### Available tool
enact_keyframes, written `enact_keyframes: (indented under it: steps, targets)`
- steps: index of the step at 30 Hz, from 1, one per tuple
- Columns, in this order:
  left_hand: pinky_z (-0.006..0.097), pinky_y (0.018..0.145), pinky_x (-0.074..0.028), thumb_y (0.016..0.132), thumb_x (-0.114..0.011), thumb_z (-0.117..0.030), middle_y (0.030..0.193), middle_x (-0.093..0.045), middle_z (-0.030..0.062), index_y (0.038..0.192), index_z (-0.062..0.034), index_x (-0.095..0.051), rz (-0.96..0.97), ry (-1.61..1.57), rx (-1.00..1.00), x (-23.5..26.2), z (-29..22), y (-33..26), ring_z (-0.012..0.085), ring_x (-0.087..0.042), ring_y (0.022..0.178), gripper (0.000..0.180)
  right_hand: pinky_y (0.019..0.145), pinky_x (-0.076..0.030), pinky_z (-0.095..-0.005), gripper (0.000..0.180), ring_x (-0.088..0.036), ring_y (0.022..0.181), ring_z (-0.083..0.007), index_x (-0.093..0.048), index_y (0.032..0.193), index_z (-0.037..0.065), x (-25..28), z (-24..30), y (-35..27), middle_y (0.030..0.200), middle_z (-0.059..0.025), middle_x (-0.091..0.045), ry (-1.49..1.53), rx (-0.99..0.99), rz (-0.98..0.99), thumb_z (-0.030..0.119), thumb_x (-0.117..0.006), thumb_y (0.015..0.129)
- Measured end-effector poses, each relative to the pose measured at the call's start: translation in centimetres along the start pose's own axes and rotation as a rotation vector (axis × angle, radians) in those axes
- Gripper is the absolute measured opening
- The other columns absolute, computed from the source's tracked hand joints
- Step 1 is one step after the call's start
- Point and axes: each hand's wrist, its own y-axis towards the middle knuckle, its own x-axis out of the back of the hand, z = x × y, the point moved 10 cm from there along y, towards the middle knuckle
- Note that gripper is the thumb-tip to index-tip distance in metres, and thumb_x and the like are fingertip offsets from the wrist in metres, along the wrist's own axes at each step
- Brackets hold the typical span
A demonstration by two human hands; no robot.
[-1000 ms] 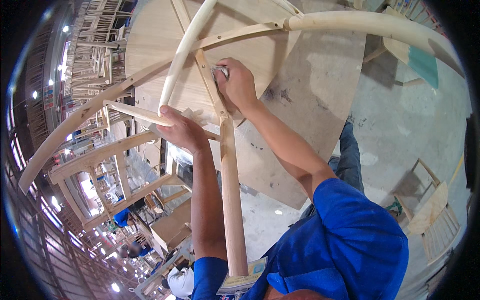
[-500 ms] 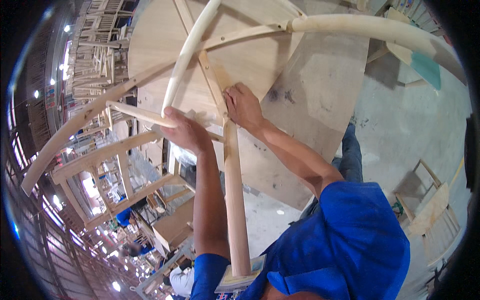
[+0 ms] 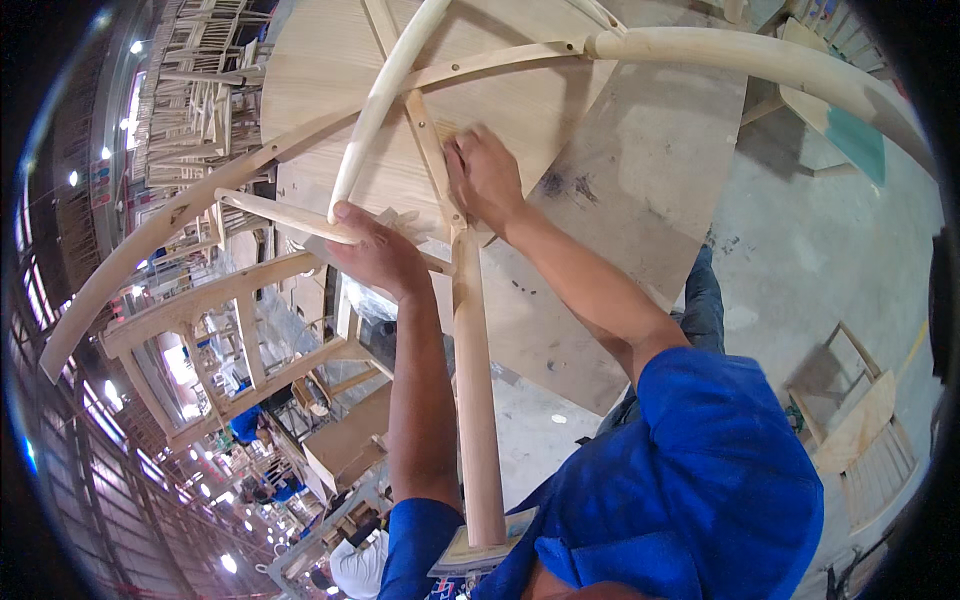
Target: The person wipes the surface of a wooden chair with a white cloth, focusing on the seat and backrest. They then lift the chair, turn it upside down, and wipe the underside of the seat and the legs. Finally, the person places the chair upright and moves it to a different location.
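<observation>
An upturned round wooden tabletop (image 3: 310, 75) lies before me, with crossed wooden rails (image 3: 425, 130) and long curved legs (image 3: 780, 55) on its underside. My left hand (image 3: 380, 255) is closed round the end of a pale wooden bar (image 3: 285, 218), where a slim curved piece (image 3: 375, 110) meets it. My right hand (image 3: 487, 180) has curled fingers against the side of one rail, near the joint with a straight-looking leg (image 3: 475, 390) that points toward me. Whatever lies under its fingers is hidden and partly blurred. A pale crumpled scrap (image 3: 405, 225) shows beside my left hand.
A brown board (image 3: 640, 180) lies under the tabletop. A wooden chair frame (image 3: 230, 340) stands at the left, stacked chairs (image 3: 190, 110) behind it. Another chair (image 3: 860, 430) is on the floor at the right. A person in white (image 3: 360, 565) is at the lower left.
My right hand has moved a little up along the rail, away from the leg joint. My left hand keeps its hold on the bar. The whole view has shifted slightly.
</observation>
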Motion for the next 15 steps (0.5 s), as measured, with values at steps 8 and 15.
enact_keyframes:
  steps: [8, 15]
  targets:
    - [0.041, 0.081, -0.05, 0.101, -0.055, -0.05, 0.108, -0.057, 0.0249, 0.124, 0.0143, -0.049, 0.002, 0.018, -0.02, -1.2, -1.4, -0.4, 0.0288, -0.058, 0.093, 0.069, 0.076, -0.055, -0.0448, 0.012, -0.065, 0.086, -0.0365, -0.068, 0.093, 0.002, 1.0, -0.4, 1.3, 0.092, -0.0151, -0.062, -0.039, 0.097, -0.133, 0.014, -0.064, 0.093]
    - [0.043, 0.088, -0.05, 0.102, -0.053, -0.053, 0.111, -0.058, 0.0272, 0.123, 0.0142, -0.049, 0.004, 0.084, 0.012, -0.6, -0.8, -0.1, 0.031, -0.06, 0.098, 0.071, 0.073, -0.054, -0.0488, 0.013, -0.067, 0.089, -0.039, -0.071, 0.096, 0.004, -0.4, -2.7, 0.8, 0.093, -0.0164, -0.067, -0.154, -0.079, 0.182, 0.016, -0.065, 0.093]
